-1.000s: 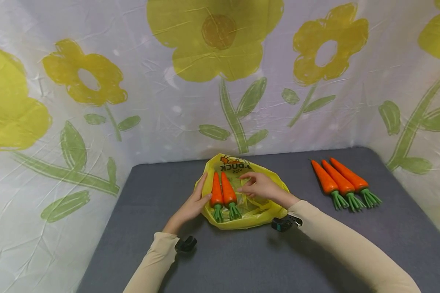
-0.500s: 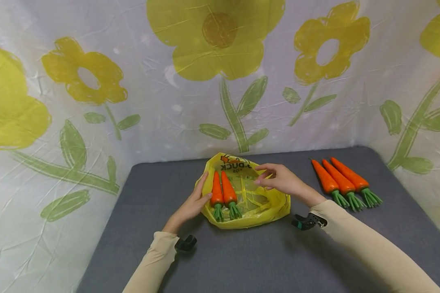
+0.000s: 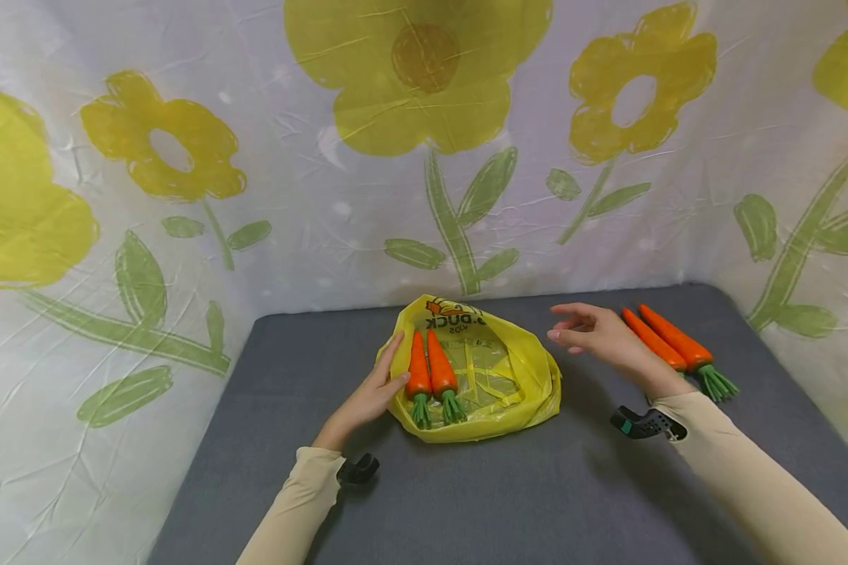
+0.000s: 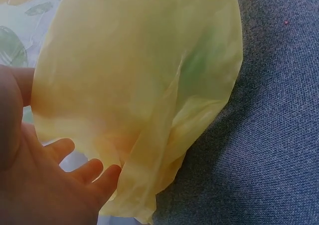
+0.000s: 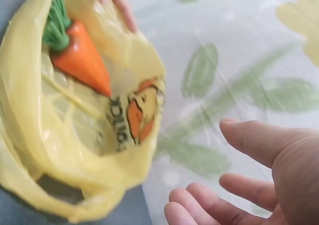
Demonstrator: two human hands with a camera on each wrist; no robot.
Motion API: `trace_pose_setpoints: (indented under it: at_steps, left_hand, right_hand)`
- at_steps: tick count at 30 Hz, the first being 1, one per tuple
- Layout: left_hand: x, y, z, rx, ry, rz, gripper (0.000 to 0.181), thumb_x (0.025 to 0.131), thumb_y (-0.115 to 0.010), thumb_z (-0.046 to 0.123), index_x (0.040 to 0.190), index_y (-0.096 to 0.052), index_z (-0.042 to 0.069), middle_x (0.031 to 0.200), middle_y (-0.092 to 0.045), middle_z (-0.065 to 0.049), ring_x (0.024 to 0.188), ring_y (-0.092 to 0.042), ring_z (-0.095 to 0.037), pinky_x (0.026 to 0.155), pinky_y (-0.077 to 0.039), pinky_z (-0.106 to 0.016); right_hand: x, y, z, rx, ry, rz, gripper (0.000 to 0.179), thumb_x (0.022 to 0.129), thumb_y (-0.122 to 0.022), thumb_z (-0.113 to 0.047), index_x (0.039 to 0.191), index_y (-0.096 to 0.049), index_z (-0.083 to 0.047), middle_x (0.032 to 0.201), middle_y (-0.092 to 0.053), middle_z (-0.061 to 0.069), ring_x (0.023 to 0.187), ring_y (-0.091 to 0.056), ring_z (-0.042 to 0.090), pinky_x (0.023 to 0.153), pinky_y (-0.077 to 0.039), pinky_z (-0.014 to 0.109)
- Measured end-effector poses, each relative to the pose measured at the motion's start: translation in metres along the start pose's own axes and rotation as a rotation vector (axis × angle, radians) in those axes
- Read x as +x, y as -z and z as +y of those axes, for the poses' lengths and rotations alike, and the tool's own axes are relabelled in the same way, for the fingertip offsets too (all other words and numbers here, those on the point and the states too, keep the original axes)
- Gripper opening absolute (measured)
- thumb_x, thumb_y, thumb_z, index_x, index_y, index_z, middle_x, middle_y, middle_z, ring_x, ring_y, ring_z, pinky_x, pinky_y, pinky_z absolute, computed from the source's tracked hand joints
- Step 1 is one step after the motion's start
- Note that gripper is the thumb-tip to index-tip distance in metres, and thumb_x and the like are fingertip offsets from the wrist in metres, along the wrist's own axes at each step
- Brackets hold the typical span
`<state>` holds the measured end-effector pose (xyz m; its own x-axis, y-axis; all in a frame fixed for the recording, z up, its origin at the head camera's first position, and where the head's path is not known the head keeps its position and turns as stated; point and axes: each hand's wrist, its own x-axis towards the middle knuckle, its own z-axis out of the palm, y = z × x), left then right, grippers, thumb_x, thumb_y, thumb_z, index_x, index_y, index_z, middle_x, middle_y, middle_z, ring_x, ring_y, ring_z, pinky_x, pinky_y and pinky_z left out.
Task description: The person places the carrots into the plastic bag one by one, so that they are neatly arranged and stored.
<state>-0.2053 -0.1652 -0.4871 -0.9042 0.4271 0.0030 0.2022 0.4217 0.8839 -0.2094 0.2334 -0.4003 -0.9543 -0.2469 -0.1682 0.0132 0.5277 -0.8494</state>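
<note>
A yellow plastic bag (image 3: 540, 377) with a duck print lies with its mouth towards me. Two orange carrots (image 3: 440, 365) with green tops rest side by side in its left part. My left hand (image 3: 367, 396) holds the bag's left rim, thumb over the edge and fingers (image 4: 88, 170) against the outside. My right hand (image 3: 608, 339) hovers between the bag and the carrots on the right, its fingers loosely bent and holding nothing. Beyond it lie two more carrots (image 3: 678, 339); another beside them is hidden behind this hand.
A grey cloth-covered table (image 3: 438, 502) carries everything. A white hanging sheet (image 3: 311, 235) with yellow flowers closes off the back and both sides. Loose handle loops (image 5: 75, 205) of the bag show in the right wrist view.
My right hand has left the inside of the bag and moved right towards the loose carrots, covering one. The left hand and the two bagged carrots stay in place.
</note>
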Motion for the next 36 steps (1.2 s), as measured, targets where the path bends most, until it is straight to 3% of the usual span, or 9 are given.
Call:
trace_pose_setpoints:
  at_steps: [6, 11, 13, 17, 20, 26, 33, 36]
  left_hand:
    - [-0.002, 0.002, 0.007, 0.002, 0.032, -0.022, 0.073, 0.106, -0.043, 0.010, 0.161, 0.003, 0.015, 0.169, 0.005, -0.009, 0.156, 0.006, -0.031, 0.123, -0.008, -0.060]
    - [-0.009, 0.007, 0.031, 0.016, 0.044, -0.069, 0.073, 0.105, -0.044, 0.010, 0.160, 0.004, 0.007, 0.168, 0.005, -0.015, 0.156, 0.005, -0.035, 0.124, -0.009, -0.058]
    - [-0.011, 0.009, 0.038, 0.017, 0.037, -0.080, 0.072, 0.105, -0.044, 0.010, 0.160, 0.003, 0.005, 0.168, 0.005, -0.016, 0.155, 0.004, -0.036, 0.123, -0.010, -0.059]
    - [-0.012, 0.009, 0.040, 0.008, 0.036, -0.083, 0.072, 0.105, -0.043, 0.008, 0.160, 0.003, 0.005, 0.168, 0.004, -0.016, 0.155, 0.004, -0.037, 0.123, -0.010, -0.060]
    - [-0.012, 0.008, 0.039, 0.009, 0.047, -0.083, 0.071, 0.105, -0.044, 0.009, 0.160, 0.002, 0.006, 0.168, 0.004, -0.016, 0.155, 0.004, -0.037, 0.123, -0.010, -0.060]
    - [-0.013, 0.009, 0.038, 0.004, 0.051, -0.086, 0.072, 0.105, -0.044, 0.010, 0.160, 0.002, 0.007, 0.168, 0.004, -0.015, 0.155, 0.003, -0.035, 0.124, -0.009, -0.058]
    - [-0.013, 0.010, 0.037, -0.003, 0.050, -0.081, 0.072, 0.105, -0.044, 0.010, 0.160, 0.002, 0.008, 0.168, 0.004, -0.015, 0.156, 0.003, -0.035, 0.124, -0.009, -0.058]
    - [-0.012, 0.011, 0.036, -0.006, 0.048, -0.084, 0.072, 0.105, -0.044, 0.011, 0.160, 0.003, 0.008, 0.168, 0.005, -0.015, 0.156, 0.004, -0.035, 0.124, -0.009, -0.058]
  right_hand:
    - [-0.006, 0.022, 0.016, -0.030, -0.041, 0.040, 0.076, 0.093, -0.065, -0.048, 0.153, -0.037, -0.011, 0.136, -0.055, 0.021, 0.108, -0.066, 0.023, 0.089, -0.057, 0.033]
    - [-0.012, 0.037, 0.032, -0.022, -0.075, 0.060, 0.081, 0.092, -0.064, -0.053, 0.155, -0.033, -0.013, 0.143, -0.050, 0.022, 0.111, -0.065, 0.019, 0.087, -0.057, 0.027]
    - [-0.013, 0.040, 0.039, -0.031, -0.085, 0.078, 0.080, 0.092, -0.063, -0.054, 0.155, -0.034, -0.013, 0.143, -0.049, 0.022, 0.108, -0.065, 0.017, 0.089, -0.057, 0.031]
    - [-0.016, 0.047, 0.052, -0.058, -0.129, 0.100, 0.085, 0.092, -0.060, -0.058, 0.156, -0.030, -0.012, 0.145, -0.044, 0.027, 0.110, -0.064, 0.033, 0.094, -0.054, 0.046]
    - [-0.020, 0.051, 0.061, -0.066, -0.151, 0.101, 0.085, 0.094, -0.058, -0.056, 0.158, -0.026, -0.009, 0.148, -0.041, 0.029, 0.116, -0.061, 0.042, 0.092, -0.054, 0.046]
    - [-0.025, 0.057, 0.077, -0.088, -0.177, 0.107, 0.082, 0.098, -0.056, -0.050, 0.157, -0.025, -0.003, 0.144, -0.045, 0.030, 0.107, -0.065, 0.033, 0.086, -0.053, 0.040]
    - [-0.026, 0.059, 0.082, -0.165, -0.184, 0.145, 0.082, 0.097, -0.057, -0.050, 0.155, -0.028, 0.000, 0.143, -0.044, 0.033, 0.125, -0.045, 0.047, 0.090, -0.048, 0.050]
    - [-0.025, 0.059, 0.084, -0.234, -0.157, 0.177, 0.076, 0.096, -0.061, -0.044, 0.151, -0.035, 0.003, 0.136, -0.049, 0.034, 0.120, -0.049, 0.048, 0.085, -0.049, 0.048]
